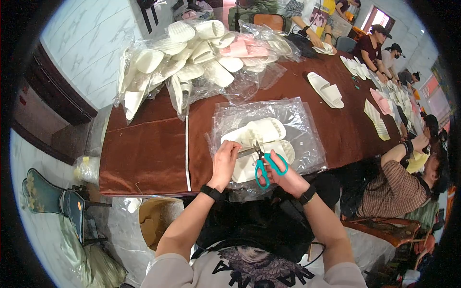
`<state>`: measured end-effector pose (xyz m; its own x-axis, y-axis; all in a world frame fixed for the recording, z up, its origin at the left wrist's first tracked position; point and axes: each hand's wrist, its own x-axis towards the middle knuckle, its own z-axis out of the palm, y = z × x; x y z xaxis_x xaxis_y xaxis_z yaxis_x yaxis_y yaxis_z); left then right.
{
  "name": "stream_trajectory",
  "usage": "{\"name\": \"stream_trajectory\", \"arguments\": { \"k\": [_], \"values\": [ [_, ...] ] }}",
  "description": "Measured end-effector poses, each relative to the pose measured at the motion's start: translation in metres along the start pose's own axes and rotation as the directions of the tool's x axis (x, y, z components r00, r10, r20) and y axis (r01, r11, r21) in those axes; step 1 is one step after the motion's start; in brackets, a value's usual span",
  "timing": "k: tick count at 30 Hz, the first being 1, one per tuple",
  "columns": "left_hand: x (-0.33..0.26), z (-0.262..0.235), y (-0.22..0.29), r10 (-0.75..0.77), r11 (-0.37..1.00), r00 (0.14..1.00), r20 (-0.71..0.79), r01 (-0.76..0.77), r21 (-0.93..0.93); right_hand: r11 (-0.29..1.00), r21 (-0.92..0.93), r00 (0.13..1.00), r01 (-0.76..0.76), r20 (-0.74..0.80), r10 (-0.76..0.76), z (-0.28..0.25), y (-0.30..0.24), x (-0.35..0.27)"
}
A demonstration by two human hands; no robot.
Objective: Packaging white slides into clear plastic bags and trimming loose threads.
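Observation:
A pair of cream-white slippers lies side by side in front of me, one farther [271, 128] and one nearer [245, 169]. Beneath them is a clear plastic bag [307, 132] spread flat on the brown tablecloth. Scissors [260, 164] with teal handles are in my right hand [286, 178], their dark blades pointing away, slightly parted, between the two slippers. My left hand [224, 162] is closed in a pinch at the near edge of the farther slipper's strap. Whatever its fingertips hold is too small to make out.
Bagged white and pink slippers [192, 57] are heaped at the far left of the table. A single white slipper [325, 90] lies to the right. Co-workers [394, 182] sit and stand along the right side. An opened cardboard box [156, 221] stands below the table's front edge.

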<state>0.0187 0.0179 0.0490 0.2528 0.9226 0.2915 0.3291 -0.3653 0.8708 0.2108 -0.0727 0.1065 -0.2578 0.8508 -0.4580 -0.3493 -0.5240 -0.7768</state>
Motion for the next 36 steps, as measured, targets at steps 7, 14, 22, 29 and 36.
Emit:
{"name": "stream_trajectory", "arguments": {
  "k": [7,14,22,29,36],
  "values": [
    [-0.009,-0.034,0.012,0.025,1.0,0.992,-0.121,-0.026,-0.008,0.966,-0.194,0.972,0.173,-0.125,-0.199,0.004,-0.016,-0.011],
    [-0.088,-0.168,0.014,-0.21,0.973,0.888,-0.409,0.15,-0.174,0.563,-0.778,0.714,0.278,-0.224,-0.664,-0.128,-0.036,-0.008],
    [-0.226,-0.282,-0.087,-0.314,0.928,0.743,-0.592,0.371,-0.026,0.195,-0.961,0.559,-0.194,-0.272,-0.784,-0.223,-0.059,-0.011],
    [-0.33,-0.317,-0.16,-0.634,0.616,0.494,-0.595,0.788,-0.001,-0.079,-0.979,0.645,-0.188,-0.062,-0.761,-0.226,-0.072,-0.008],
    [-0.312,-0.315,-0.204,-0.607,0.535,0.513,-0.607,0.828,0.165,-0.265,-0.899,0.582,-0.348,0.014,-0.813,-0.264,-0.073,-0.021]
  ]
}}
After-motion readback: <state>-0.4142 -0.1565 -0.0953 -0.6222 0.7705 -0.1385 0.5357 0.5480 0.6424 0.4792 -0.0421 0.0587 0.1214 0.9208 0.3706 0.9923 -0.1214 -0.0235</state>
